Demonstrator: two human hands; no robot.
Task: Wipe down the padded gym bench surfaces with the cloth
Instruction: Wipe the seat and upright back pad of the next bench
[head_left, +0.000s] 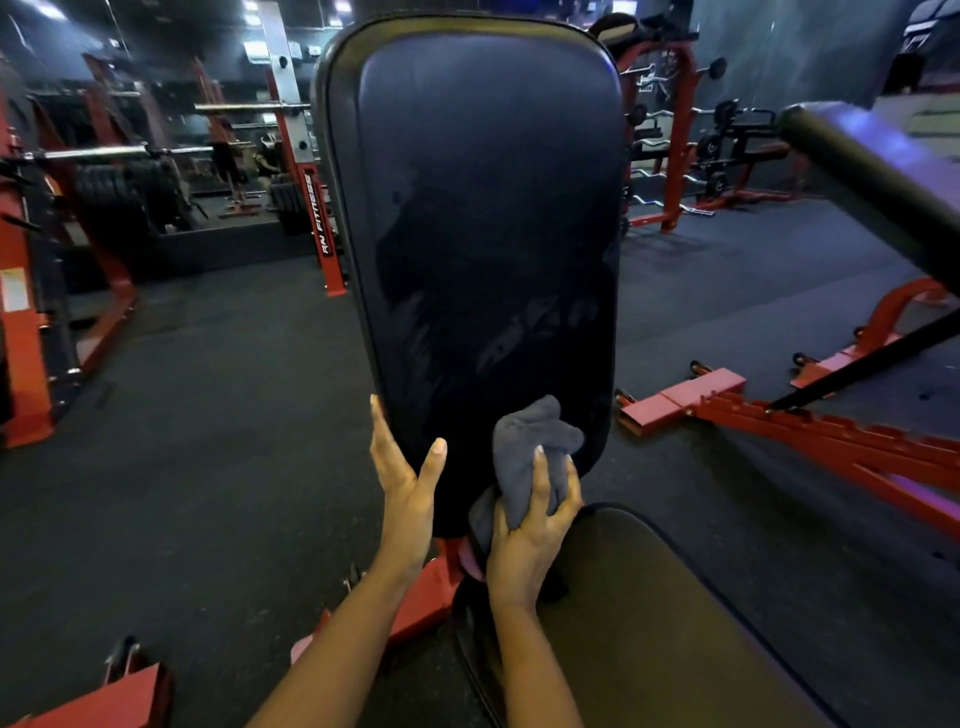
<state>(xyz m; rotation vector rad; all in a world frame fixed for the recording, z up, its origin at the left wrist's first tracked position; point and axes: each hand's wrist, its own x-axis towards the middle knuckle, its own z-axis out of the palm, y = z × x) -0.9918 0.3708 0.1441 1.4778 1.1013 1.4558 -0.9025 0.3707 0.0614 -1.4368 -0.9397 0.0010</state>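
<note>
A black padded backrest (478, 218) of a gym bench stands raised in front of me, with faint smear marks on its lower half. My right hand (530, 530) grips a bunched grey cloth (524, 457) and holds it against the pad's lower right corner. My left hand (405, 488) rests on the pad's lower left edge, fingers straight along the side and thumb on the front face. The bench's black seat pad (649, 613) lies below the right hand, at the lower right.
The bench's red steel frame (426, 597) shows under the pads. A second red bench base (779, 415) and a black padded roller (872, 176) stand on the right. Red racks with barbells and weight plates (119, 197) line the left and back. Dark rubber floor lies all around.
</note>
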